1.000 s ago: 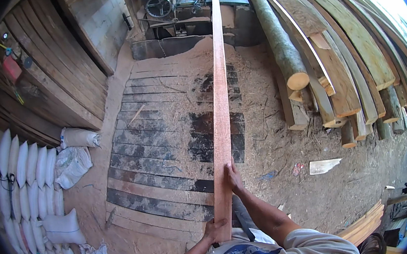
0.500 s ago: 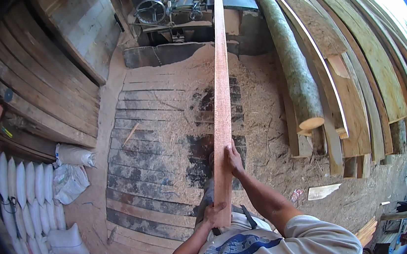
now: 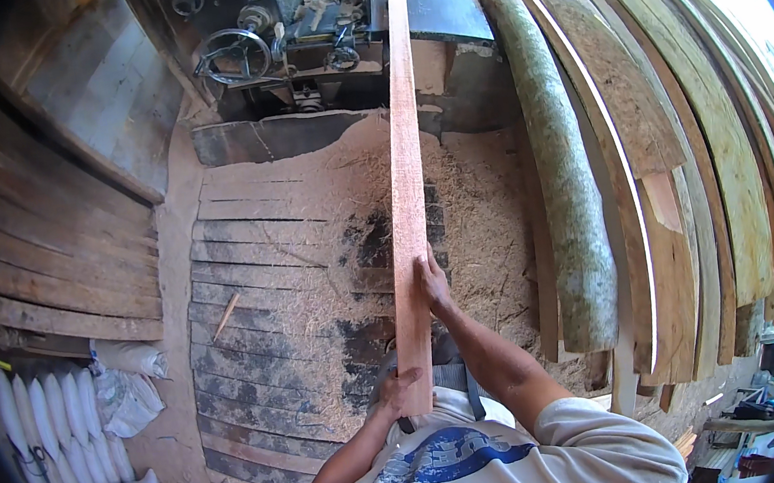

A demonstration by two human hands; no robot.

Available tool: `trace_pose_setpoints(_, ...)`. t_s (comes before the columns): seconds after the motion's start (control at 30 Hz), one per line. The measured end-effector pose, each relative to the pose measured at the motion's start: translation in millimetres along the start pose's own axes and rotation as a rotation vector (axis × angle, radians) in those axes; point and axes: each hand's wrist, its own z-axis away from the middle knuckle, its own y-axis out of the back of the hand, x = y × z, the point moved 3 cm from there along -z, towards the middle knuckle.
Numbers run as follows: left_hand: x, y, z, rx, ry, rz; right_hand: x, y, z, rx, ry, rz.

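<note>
The plank (image 3: 404, 174) moved forward, left hand (image 3: 397, 391) gripping its near end, right hand (image 3: 435, 285) its edge.

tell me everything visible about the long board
The long board looks like straight, rough, reddish-brown wood. Its near end is by the person's shirt; it runs ahead toward the machine and out of the picture's top. The left hand holds it near that end; the right hand touches its right edge farther up.
</note>
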Motion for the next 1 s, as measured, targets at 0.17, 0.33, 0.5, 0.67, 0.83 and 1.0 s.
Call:
trace_pose_setpoints(0.17, 65.8, -24.7, -70.2, 0.018, -0.041, -0.035, -29.1, -3.4, -96.8, -0.038, -0.005, 0.039)
trace_pose_setpoints(0.33, 144.1, -51.2, -130.4, 0.066, -0.02, -0.102, -55.4, -7.7, -188.9, -0.089, -0.003, 0.074)
trace_pose_setpoints(0.5, 209.6, -79.9, -181.7, 0.07, 0.045, -0.046, -89.3, -6.3, -275.3, -0.108, 0.03, 0.091)
trace_pose_setpoints(0.67, 272.8, -105.8, -239.0, 0.082, -0.008, -0.094, -120.1, -8.7, -351.0, -0.124, 0.06, 0.127)
trace_pose_setpoints(0.83, 339.4, -149.3, -277.2, 0.055, 0.028, -0.059, -138.7, -2.3, -399.2, -0.124, 0.086, 0.182)
trace_pose_setpoints(1.0, 378.4, -157.3, -342.4, 0.105, -0.096, -0.178, -139.3, 3.4, -419.4, -0.1, 0.079, 0.201)
